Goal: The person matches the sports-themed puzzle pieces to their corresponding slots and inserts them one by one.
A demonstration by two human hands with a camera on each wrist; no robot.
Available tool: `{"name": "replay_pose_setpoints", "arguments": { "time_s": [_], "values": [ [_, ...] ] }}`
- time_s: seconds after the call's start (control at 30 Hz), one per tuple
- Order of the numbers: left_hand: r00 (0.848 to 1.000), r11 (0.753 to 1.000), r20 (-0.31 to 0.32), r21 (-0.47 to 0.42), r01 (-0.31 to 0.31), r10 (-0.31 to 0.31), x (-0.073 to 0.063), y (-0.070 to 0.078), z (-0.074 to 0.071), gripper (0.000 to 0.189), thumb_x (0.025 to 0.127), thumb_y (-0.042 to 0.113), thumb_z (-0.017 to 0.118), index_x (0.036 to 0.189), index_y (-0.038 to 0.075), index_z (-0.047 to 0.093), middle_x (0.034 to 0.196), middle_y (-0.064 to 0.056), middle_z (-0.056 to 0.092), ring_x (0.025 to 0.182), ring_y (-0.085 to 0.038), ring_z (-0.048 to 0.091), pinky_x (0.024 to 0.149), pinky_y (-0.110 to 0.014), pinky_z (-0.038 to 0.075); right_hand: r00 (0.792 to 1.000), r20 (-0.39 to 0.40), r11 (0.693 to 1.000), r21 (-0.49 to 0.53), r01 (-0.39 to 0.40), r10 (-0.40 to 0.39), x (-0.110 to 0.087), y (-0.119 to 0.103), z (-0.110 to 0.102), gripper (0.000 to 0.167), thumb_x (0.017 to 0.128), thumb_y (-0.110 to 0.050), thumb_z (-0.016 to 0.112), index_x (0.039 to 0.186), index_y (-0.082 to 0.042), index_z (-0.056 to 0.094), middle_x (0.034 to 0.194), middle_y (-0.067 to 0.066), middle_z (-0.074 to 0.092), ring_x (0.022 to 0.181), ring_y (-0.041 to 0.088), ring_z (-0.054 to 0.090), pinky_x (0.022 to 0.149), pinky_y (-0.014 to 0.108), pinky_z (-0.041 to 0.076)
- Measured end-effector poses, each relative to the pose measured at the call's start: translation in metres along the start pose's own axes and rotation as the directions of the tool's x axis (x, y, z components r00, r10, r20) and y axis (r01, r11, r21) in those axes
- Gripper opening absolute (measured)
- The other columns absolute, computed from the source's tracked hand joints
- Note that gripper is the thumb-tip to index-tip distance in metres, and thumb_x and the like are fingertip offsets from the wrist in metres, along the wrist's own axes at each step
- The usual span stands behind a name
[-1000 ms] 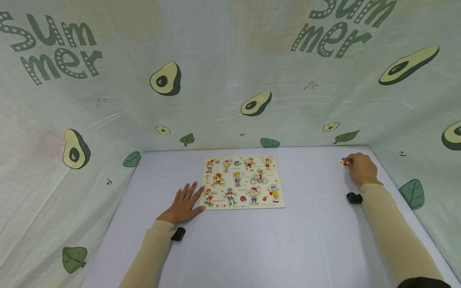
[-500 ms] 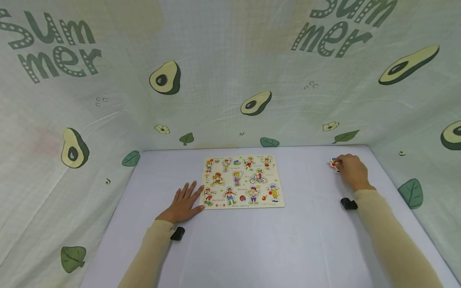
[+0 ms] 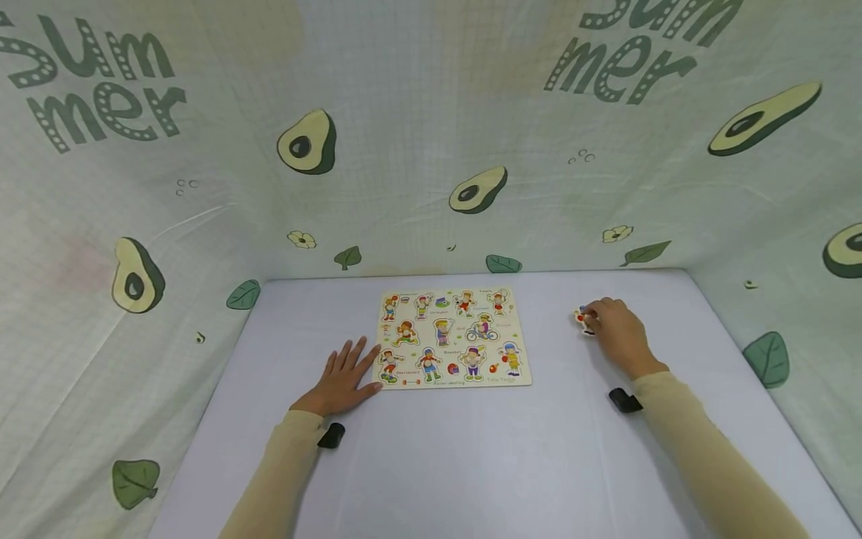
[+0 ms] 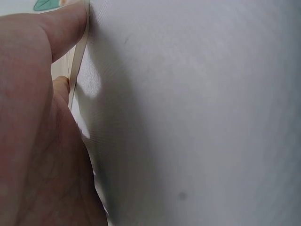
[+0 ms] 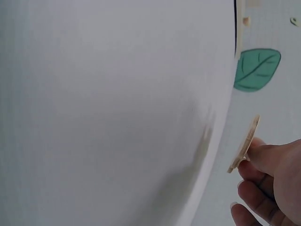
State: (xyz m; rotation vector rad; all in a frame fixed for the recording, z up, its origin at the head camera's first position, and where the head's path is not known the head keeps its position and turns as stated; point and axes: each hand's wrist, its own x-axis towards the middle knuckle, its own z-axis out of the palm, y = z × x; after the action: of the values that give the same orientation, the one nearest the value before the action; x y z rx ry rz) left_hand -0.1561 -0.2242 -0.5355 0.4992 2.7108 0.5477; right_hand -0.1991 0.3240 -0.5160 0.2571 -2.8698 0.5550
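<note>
A cream wooden puzzle board (image 3: pixel 491 352) lies flat on the table, bearing several cut-out sports figures. My left hand (image 3: pixel 337 383) rests with fingers spread, fingertips and thumb at the board's left edge. The left wrist view shows that hand (image 4: pixel 42 122) beside the board's thin edge (image 4: pixel 79 56). To the right of the board, my right hand (image 3: pixel 622 337) pinches a small painted puzzle piece (image 3: pixel 582 320) between thumb and fingers. Seen edge-on in the right wrist view, the piece (image 5: pixel 244 143) is held above the table; its printed face is partly hidden by fingers.
The white table (image 3: pixel 471 464) reaches to a fabric backdrop (image 3: pixel 390 202) printed with avocados and leaves, which rises behind and at both sides. Black wrist cameras sit below the left cuff (image 3: pixel 331 436) and the right cuff (image 3: pixel 625 400).
My right hand has carried the puzzle piece leftward from the table's far right corner toward the board. The left hand and the board have stayed put; the head view has tilted slightly.
</note>
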Motion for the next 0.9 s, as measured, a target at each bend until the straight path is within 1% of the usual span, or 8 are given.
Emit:
{"name": "replay_pose_setpoints", "arguments": {
  "time_s": [0.1,0.27,0.37,0.47,0.53,0.63,0.77,0.9],
  "values": [
    [1.000,1.000,-0.004,-0.009,-0.007,0.007,0.000,0.000,0.000,0.080,0.106,0.047,0.059,0.168,0.009,0.026,0.176,-0.023,0.006,0.161,-0.050,-0.003,0.127,-0.068,-0.003,1.000,0.005,1.000,0.003,0.029,-0.029,-0.003,-0.013,0.004,0.013,0.097,-0.001,0.073,0.109,0.006,0.071,0.102,0.021,0.069,0.097,0.043,0.063,0.078,0.056,0.055],
    [0.999,0.999,-0.024,-0.026,-0.043,0.042,-0.002,-0.003,0.001,0.081,0.106,0.056,0.053,0.168,0.011,0.027,0.176,-0.024,0.007,0.161,-0.050,-0.002,0.126,-0.069,-0.004,0.994,-0.036,0.995,-0.001,0.105,-0.105,-0.008,-0.028,0.011,0.014,0.095,0.001,0.075,0.108,0.004,0.070,0.100,0.018,0.069,0.094,0.039,0.064,0.074,0.052,0.057],
    [0.997,0.997,-0.044,-0.043,-0.059,0.057,-0.003,-0.006,0.003,0.082,0.105,0.062,0.050,0.168,0.013,0.028,0.176,-0.023,0.008,0.161,-0.050,-0.002,0.126,-0.070,-0.005,0.994,-0.031,0.994,-0.005,0.106,-0.106,-0.010,-0.039,0.015,0.015,0.095,0.000,0.076,0.108,0.004,0.071,0.100,0.017,0.069,0.094,0.037,0.064,0.076,0.051,0.057],
    [0.997,0.998,-0.046,-0.034,-0.057,0.056,-0.003,-0.006,0.004,0.084,0.105,0.065,0.047,0.169,0.014,0.027,0.176,-0.022,0.007,0.161,-0.049,-0.003,0.126,-0.069,-0.005,0.995,-0.012,0.995,-0.004,0.101,-0.101,-0.013,-0.051,0.018,0.016,0.095,-0.001,0.076,0.109,0.003,0.071,0.102,0.017,0.070,0.096,0.035,0.064,0.078,0.050,0.058],
    [0.998,0.998,-0.038,-0.027,-0.049,0.048,-0.003,-0.005,0.002,0.085,0.105,0.064,0.048,0.168,0.013,0.027,0.176,-0.023,0.007,0.161,-0.050,-0.003,0.126,-0.069,-0.005,0.995,-0.004,0.995,-0.003,0.103,-0.103,-0.015,-0.058,0.020,0.016,0.095,-0.002,0.077,0.110,0.002,0.071,0.102,0.016,0.071,0.096,0.034,0.065,0.079,0.049,0.058],
    [0.999,0.999,-0.024,-0.025,-0.034,0.033,-0.003,0.000,-0.002,0.081,0.106,0.055,0.054,0.167,0.009,0.028,0.175,-0.026,0.008,0.160,-0.051,-0.002,0.126,-0.069,-0.003,0.993,0.008,0.993,-0.002,0.121,-0.121,-0.018,-0.067,0.024,0.016,0.095,-0.003,0.077,0.110,0.002,0.072,0.103,0.014,0.071,0.095,0.032,0.065,0.079,0.047,0.059],
    [1.000,1.000,0.002,0.002,-0.005,0.005,-0.002,0.006,-0.006,0.078,0.106,0.045,0.059,0.167,0.008,0.028,0.175,-0.026,0.009,0.160,-0.052,0.000,0.127,-0.070,-0.001,0.989,0.031,0.989,0.004,0.147,-0.147,-0.021,-0.076,0.031,0.015,0.095,-0.004,0.078,0.108,0.001,0.073,0.103,0.012,0.071,0.093,0.030,0.065,0.077,0.044,0.058],
    [1.000,0.999,0.021,0.035,0.013,-0.014,-0.002,0.007,-0.007,0.077,0.108,0.045,0.057,0.168,0.009,0.027,0.176,-0.025,0.008,0.161,-0.050,0.000,0.127,-0.069,0.000,0.985,0.041,0.986,0.009,0.167,-0.168,-0.022,-0.083,0.035,0.014,0.094,-0.004,0.079,0.107,0.000,0.074,0.103,0.010,0.072,0.093,0.028,0.065,0.078,0.044,0.058]
  ]
}}
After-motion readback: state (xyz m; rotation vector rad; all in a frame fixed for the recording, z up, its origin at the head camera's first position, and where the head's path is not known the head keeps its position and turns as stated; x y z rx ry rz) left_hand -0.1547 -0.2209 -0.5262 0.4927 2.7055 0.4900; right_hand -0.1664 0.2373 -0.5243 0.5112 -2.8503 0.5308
